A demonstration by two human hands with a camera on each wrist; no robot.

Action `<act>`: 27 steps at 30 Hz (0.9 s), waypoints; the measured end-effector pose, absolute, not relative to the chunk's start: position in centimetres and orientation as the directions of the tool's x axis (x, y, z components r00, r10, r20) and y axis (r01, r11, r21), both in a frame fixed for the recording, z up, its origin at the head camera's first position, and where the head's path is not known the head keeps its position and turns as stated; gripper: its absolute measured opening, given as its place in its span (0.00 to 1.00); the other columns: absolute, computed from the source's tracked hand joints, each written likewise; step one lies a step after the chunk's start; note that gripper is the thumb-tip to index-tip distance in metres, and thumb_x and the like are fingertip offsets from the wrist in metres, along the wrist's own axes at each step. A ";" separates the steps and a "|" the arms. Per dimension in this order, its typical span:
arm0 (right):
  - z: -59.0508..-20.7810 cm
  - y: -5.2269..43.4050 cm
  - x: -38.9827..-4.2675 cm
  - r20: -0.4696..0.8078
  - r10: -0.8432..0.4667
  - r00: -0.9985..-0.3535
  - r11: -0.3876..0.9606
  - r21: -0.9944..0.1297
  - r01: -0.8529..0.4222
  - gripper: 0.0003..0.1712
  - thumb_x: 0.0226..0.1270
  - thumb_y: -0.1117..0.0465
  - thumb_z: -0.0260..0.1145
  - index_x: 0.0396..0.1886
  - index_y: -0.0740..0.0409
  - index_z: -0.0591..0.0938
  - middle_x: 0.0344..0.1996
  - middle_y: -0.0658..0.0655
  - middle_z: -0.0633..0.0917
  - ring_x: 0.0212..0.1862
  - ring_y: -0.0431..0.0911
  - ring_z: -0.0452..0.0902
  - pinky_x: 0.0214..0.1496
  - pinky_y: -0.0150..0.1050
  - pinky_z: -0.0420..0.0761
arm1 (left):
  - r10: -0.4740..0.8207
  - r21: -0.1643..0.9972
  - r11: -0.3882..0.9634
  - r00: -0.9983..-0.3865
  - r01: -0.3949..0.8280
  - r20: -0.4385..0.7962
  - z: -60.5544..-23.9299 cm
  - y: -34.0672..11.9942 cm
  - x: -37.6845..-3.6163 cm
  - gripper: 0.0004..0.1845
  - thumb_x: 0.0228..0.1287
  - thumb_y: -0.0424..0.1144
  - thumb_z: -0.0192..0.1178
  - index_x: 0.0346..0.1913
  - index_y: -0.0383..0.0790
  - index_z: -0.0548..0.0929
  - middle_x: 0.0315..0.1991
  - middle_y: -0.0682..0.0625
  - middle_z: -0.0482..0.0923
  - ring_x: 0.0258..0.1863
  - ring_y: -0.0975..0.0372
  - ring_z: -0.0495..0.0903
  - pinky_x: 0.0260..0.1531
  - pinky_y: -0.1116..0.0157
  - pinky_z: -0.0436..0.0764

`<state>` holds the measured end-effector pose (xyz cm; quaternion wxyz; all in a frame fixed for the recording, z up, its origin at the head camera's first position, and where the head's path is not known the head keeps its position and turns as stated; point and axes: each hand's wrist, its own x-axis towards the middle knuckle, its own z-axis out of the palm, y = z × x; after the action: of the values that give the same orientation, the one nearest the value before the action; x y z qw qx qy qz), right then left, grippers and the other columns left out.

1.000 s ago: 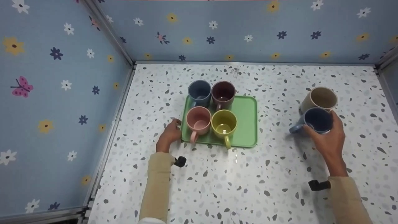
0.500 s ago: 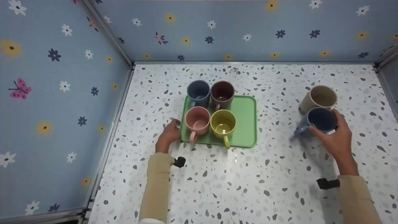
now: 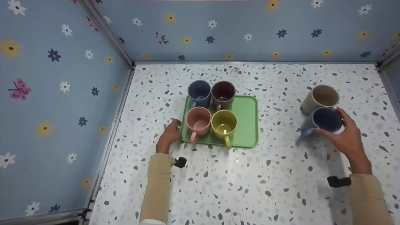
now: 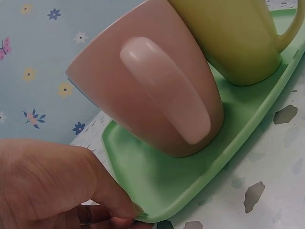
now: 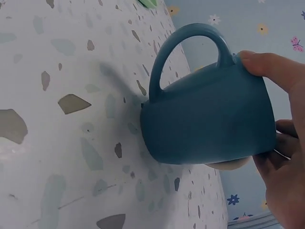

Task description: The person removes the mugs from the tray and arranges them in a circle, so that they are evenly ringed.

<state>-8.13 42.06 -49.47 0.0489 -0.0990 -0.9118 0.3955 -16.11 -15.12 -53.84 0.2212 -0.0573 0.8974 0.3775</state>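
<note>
My right hand (image 3: 347, 139) grips a blue mug (image 3: 325, 121) near its rim, thumb beside the handle. That mug stands in front of a beige mug (image 3: 312, 104) and hides part of it; whether its base touches the table I cannot tell. With thumb and fingers my left hand (image 4: 57, 186) pinches the left edge of a green tray (image 3: 247, 120). On the tray are a slate-blue mug (image 3: 200, 93), a maroon mug (image 3: 223, 93), a pink mug (image 3: 199, 120) and a yellow mug (image 3: 224, 123), all upright.
The speckled white table (image 3: 275, 187) carries everything. Flower-patterned panels rise at the back (image 3: 231, 31) and left (image 3: 62, 125), with metal rails along their lower edges. The right part of the tray is bare green.
My right hand has shifted to the right with the blue mug in it, the handle turning along. The left hand and the tray have stayed in place.
</note>
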 end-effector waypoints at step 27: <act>-46.2 44.6 -9.1 -0.229 -0.048 -0.972 0.735 -0.667 0.121 0.66 0.53 0.53 0.75 0.77 0.48 0.36 0.74 0.67 0.49 0.71 0.71 0.46 0.67 0.65 0.50 | 0.069 0.642 0.715 -0.885 -0.277 -0.460 -53.8 -15.0 -16.2 0.22 0.64 0.32 0.39 0.61 0.37 0.67 0.56 0.36 0.73 0.49 0.49 0.72 0.52 0.55 0.70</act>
<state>-9.15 44.61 -46.21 -0.1161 -0.0199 -0.9243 0.3631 -16.19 -14.98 -53.78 0.2323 -0.0580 0.8964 0.3729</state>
